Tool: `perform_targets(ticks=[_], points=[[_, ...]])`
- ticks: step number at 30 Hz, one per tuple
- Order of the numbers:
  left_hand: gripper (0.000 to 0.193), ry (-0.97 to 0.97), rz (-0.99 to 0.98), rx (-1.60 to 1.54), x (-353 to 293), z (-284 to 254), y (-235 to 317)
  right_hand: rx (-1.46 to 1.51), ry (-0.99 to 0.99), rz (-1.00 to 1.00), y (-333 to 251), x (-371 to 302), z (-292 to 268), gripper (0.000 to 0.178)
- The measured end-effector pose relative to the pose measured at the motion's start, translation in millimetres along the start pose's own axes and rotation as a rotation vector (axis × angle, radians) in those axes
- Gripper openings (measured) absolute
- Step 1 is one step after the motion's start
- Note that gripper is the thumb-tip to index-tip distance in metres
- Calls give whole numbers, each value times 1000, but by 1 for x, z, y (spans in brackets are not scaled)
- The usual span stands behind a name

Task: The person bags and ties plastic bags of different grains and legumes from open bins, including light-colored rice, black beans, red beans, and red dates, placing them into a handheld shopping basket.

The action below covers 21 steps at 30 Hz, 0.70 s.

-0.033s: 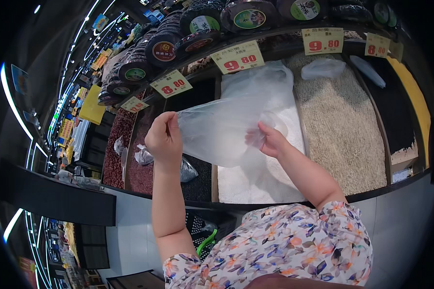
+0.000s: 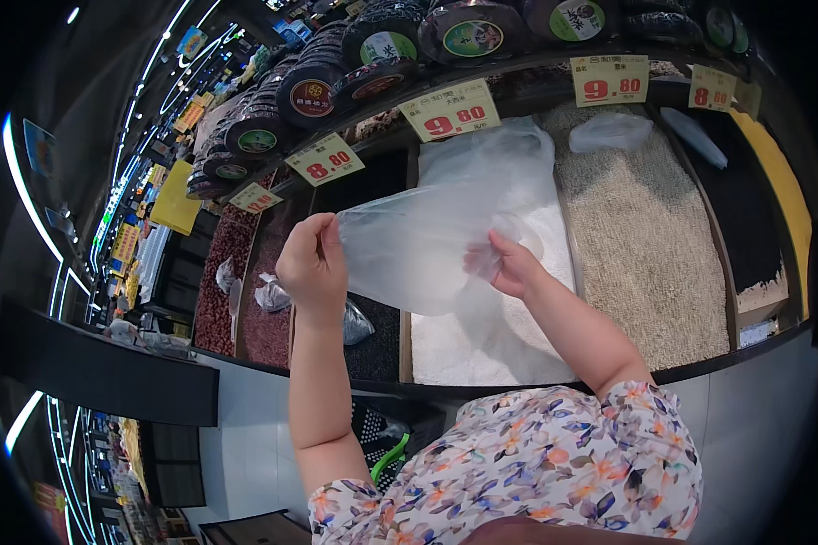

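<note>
A clear plastic bag (image 2: 409, 245) is stretched between my hands above a bin of white grain (image 2: 482, 350). My left hand (image 2: 313, 263) pinches the bag's left edge between thumb and bent fingers. At the bag's right end, my right hand (image 2: 514, 265) holds the film, its thumb showing outside and its fingers blurred behind the plastic. Another crumpled clear bag (image 2: 513, 150) lies at the back of the white grain. Through the film the bag looks to hold nothing, though its lower part blends with the white beneath.
To the right is a bin of beige grain (image 2: 650, 254) with a clear bag (image 2: 611, 132) on it. Black grain (image 2: 373, 354) and reddish beans (image 2: 216, 309) fill bins to the left. Price cards (image 2: 450, 111) and dark round packages (image 2: 468, 36) line the back. A green-handled basket (image 2: 391, 454) stands below.
</note>
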State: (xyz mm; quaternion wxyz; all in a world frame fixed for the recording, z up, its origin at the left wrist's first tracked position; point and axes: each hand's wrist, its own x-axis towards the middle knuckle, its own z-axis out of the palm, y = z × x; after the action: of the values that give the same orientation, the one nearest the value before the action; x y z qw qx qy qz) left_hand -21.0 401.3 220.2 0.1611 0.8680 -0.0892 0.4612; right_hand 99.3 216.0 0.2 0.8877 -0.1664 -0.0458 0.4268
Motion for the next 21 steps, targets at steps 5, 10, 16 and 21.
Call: perform_targets(ticks=[5, 10, 16, 21], points=[[23, 127, 286, 332, -13, -7, 32, -7, -48, -173, -12, -4, 12, 34], [36, -144, 409, 71, -56, 14, 65, -175, -116, -326, -14, -4, 41, 31], [67, -263, -178, -135, -112, 49, 63, -1225, -138, -646, 17, -27, 72, 22], [84, -254, -369, -140, -146, 58, 62, -1816, -258, -385, 47, -18, 57, 22]])
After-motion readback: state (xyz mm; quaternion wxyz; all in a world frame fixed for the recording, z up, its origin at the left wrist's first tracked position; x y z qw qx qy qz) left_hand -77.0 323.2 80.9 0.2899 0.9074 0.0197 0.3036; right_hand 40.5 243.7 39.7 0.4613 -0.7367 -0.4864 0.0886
